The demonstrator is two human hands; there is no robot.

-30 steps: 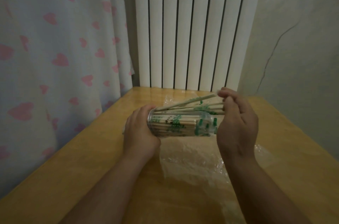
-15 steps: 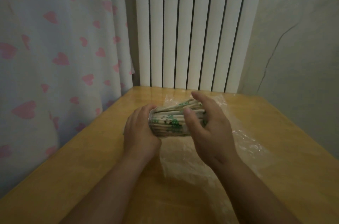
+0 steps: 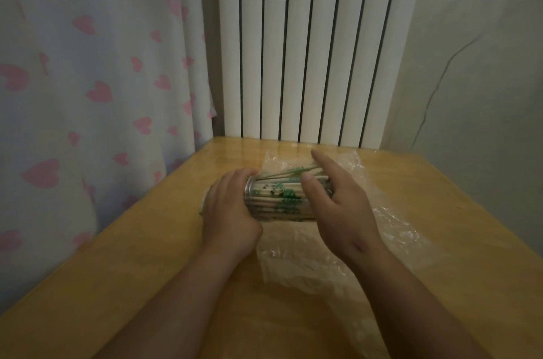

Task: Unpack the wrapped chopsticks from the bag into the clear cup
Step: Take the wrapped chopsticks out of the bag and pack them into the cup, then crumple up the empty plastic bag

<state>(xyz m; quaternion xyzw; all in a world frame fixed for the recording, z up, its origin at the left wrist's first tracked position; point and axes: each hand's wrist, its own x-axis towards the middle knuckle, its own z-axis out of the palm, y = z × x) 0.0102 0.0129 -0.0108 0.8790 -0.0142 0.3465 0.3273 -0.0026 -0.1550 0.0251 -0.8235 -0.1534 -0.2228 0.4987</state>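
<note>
The clear cup (image 3: 274,207) lies on its side just above the table, packed with several wrapped chopsticks (image 3: 282,183) in white paper with green print. My left hand (image 3: 229,211) grips the cup's closed end. My right hand (image 3: 338,205) covers the open end. Its palm presses against the chopstick ends, its thumb lies over the cup and its index finger is stretched out. A few sticks lie slanted along the top of the bundle. The clear plastic bag (image 3: 293,258) lies flat and crumpled on the table beneath both hands.
The wooden table (image 3: 147,270) stands in a corner. A white radiator (image 3: 308,50) is behind it, a heart-print curtain (image 3: 88,79) hangs along the left and a plain wall (image 3: 470,79) is on the right. The table's left edge runs diagonally near my left arm.
My right hand moved left from the far chopstick tips to the cup's mouth, and the protruding sticks slid in. The left hand and the cup stayed where they were.
</note>
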